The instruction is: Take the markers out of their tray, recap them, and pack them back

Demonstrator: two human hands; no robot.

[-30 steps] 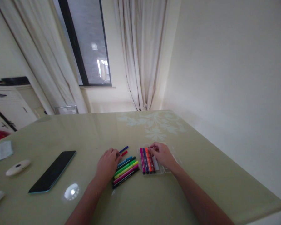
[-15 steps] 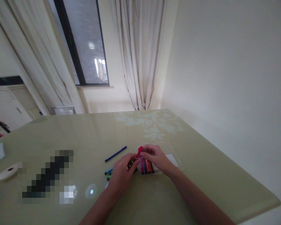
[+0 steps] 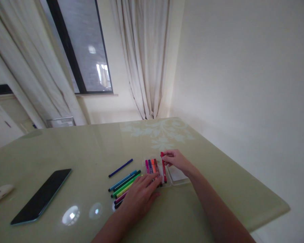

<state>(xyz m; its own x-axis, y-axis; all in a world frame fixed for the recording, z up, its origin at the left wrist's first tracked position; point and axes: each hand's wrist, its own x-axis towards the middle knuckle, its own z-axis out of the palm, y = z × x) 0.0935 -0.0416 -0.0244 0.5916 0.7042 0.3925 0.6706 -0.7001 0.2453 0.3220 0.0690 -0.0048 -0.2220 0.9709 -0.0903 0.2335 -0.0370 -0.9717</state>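
Observation:
My right hand (image 3: 176, 159) pinches the top of a red felt-tip pen (image 3: 164, 172), which stands nearly lengthwise at the right side of a clear plastic case (image 3: 178, 183). Inside the case, magenta, blue, orange and brown pens (image 3: 152, 164) lie side by side. Across their lower ends rests my left hand (image 3: 142, 190), fingers stretched out and holding nothing. Partly under that hand, on the table, is a row of loose pens (image 3: 125, 185) in blue, green, yellow, purple and black. A dark blue pen (image 3: 121, 168) lies apart behind them.
A dark tablet-like slab (image 3: 42, 196) lies on the left of the glossy table (image 3: 91, 148), near a white oval object (image 3: 1, 194). The table's right edge runs along a plain wall (image 3: 243, 101). Curtains (image 3: 144, 60) and a window (image 3: 83, 44) stand behind.
My right hand has brought the red pen down to the right side of the case. My left hand has let go near it and spread over the pens. The view has shifted right.

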